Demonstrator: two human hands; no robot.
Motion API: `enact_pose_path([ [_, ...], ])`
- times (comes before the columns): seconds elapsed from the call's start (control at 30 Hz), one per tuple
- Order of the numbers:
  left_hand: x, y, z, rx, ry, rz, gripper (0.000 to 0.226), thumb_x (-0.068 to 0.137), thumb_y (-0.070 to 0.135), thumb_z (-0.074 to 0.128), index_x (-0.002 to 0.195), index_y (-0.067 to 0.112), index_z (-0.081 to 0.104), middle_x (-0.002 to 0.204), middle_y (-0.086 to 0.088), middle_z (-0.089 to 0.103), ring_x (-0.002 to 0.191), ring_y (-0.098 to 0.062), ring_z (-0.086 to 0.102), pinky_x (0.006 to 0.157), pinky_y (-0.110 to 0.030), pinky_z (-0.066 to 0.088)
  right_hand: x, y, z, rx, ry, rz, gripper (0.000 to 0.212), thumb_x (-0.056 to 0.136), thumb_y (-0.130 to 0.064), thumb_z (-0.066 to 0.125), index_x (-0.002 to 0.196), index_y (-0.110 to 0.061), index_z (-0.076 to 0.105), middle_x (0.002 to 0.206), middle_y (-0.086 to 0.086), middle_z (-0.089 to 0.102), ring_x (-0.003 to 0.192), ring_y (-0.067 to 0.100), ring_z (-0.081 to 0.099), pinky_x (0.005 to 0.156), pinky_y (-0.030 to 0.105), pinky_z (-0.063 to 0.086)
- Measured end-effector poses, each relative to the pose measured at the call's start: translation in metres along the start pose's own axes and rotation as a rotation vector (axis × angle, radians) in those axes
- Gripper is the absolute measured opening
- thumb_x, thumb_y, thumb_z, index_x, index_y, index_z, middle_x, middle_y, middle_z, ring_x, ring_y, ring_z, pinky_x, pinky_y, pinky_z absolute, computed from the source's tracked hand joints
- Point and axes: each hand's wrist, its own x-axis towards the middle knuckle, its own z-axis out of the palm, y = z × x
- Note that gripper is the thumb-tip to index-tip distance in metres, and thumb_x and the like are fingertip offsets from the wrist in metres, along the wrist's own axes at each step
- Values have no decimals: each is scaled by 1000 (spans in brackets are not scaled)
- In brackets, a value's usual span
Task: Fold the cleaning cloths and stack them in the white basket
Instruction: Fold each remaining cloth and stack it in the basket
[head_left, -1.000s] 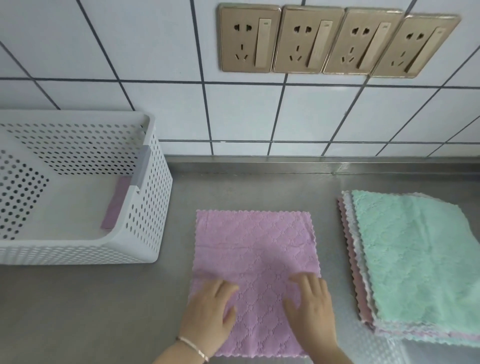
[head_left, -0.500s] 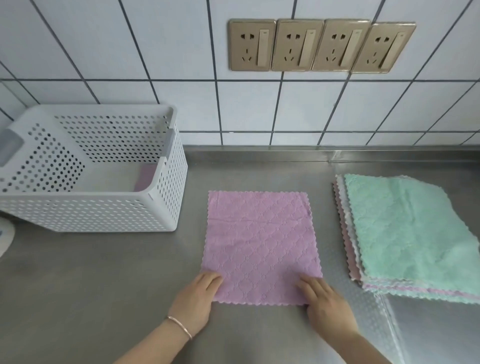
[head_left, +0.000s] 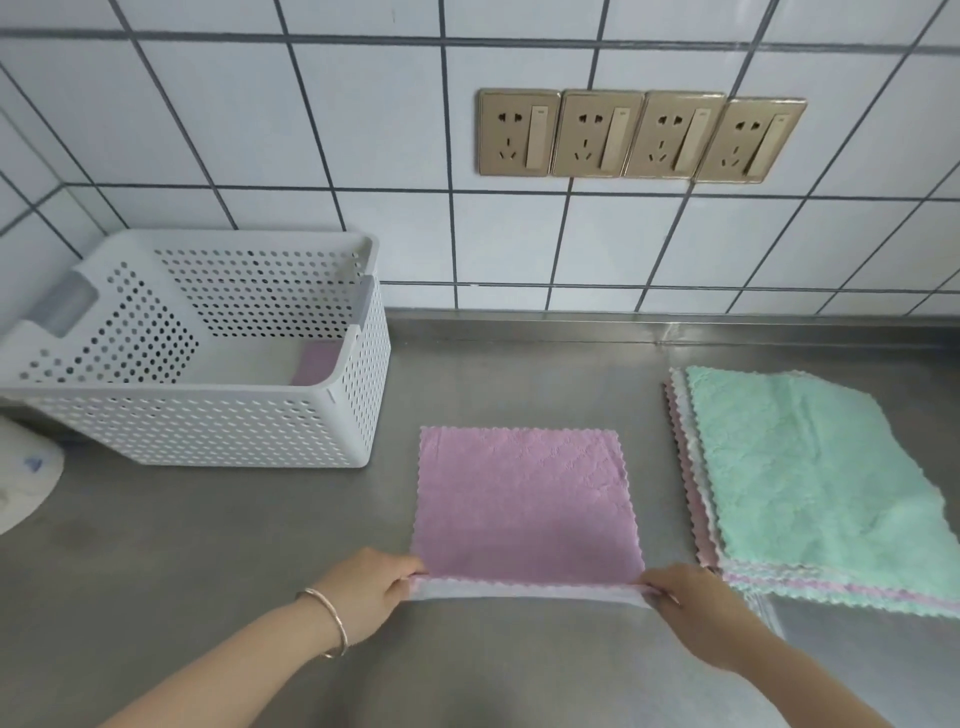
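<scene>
Counter (head_left: 208, 545): steel, slick; I expect the cloth could slide mid-fold.
Basket (head_left: 218, 415): left, well apart.
Stack (head_left: 810, 478): right; edges may snag it.
Pink cloth (head_left: 524, 499): centre, flat, near hem lifted.
Left hand (head_left: 363, 587), right hand (head_left: 696, 603): I pinch both near corners; uneven lift skews the fold.

Between your pink cloth (head_left: 524, 499) and the white basket (head_left: 332, 415) runs a bare strip of desk (head_left: 208, 525), so a hand can pass leftward there. The basket's perforated near wall stands in the way; entry is from above, through its open top. On the right, the stack of cloths (head_left: 810, 483) lies just beside the pink one.
</scene>
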Motion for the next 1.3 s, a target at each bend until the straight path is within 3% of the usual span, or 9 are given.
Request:
enact_pose_path([
  [0.13,-8,-1,-2,-7,-261,-1,33,96,24,43,65,23,32,61,11,36,56,-3,33,53,-15,24,-8,-7,-9,-52,-292,19,38,95,-21,44,60,-21,31,61,-7,39,56,0,36,55,17,28],
  [0.27,-4,-5,1,-107,-309,-90,35,94,27,48,62,24,33,60,10,38,55,0,35,54,-15,28,-1,-8,-19,13,-406,54,38,93,-19,47,59,-20,31,61,-8,36,55,-1,32,55,18,26],
  [0.4,11,0,-4,-389,21,-262,34,92,21,52,61,24,38,52,10,42,50,-1,36,50,-15,28,16,-6,-22,374,-155,225,24,91,-21,55,76,-3,62,71,-1,53,65,9,46,61,22,31],
  [0.53,35,10,-8,-491,272,-419,36,90,19,52,58,25,37,56,8,41,53,-8,37,50,-20,26,39,-16,-20,629,134,396,35,87,-25,61,98,8,61,79,8,54,71,17,50,62,28,33],
  [0.63,53,9,0,-497,303,-497,26,90,23,49,65,29,47,66,3,56,68,-20,53,56,-25,34,56,-27,-16,660,178,467,33,88,-25,57,98,7,59,76,8,53,66,18,47,58,28,32],
  [0.7,61,6,2,-484,315,-544,13,91,26,49,86,24,61,87,-6,67,86,-26,60,63,-27,36,65,-30,-10,659,207,491,27,90,-24,55,85,3,57,69,5,49,59,17,42,54,26,29],
  [0.8,71,3,7,-470,337,-593,24,93,27,48,108,15,63,106,-10,68,100,-28,61,69,-24,35,75,-30,-5,648,263,499,22,92,-25,53,80,-6,55,64,3,48,55,16,41,50,25,28],
  [0.9,77,2,8,-471,352,-603,27,94,28,47,113,16,62,112,-9,67,105,-29,60,74,-26,39,80,-30,-5,644,297,494,17,93,-27,52,91,-12,60,71,3,57,63,17,51,50,25,35],
  [1.3,93,-8,10,-517,351,-679,31,92,33,52,117,16,62,117,-7,65,109,-26,59,83,-24,40,90,-32,-2,626,395,560,15,90,-31,57,78,-22,57,66,-1,57,73,23,56,54,26,37],
])
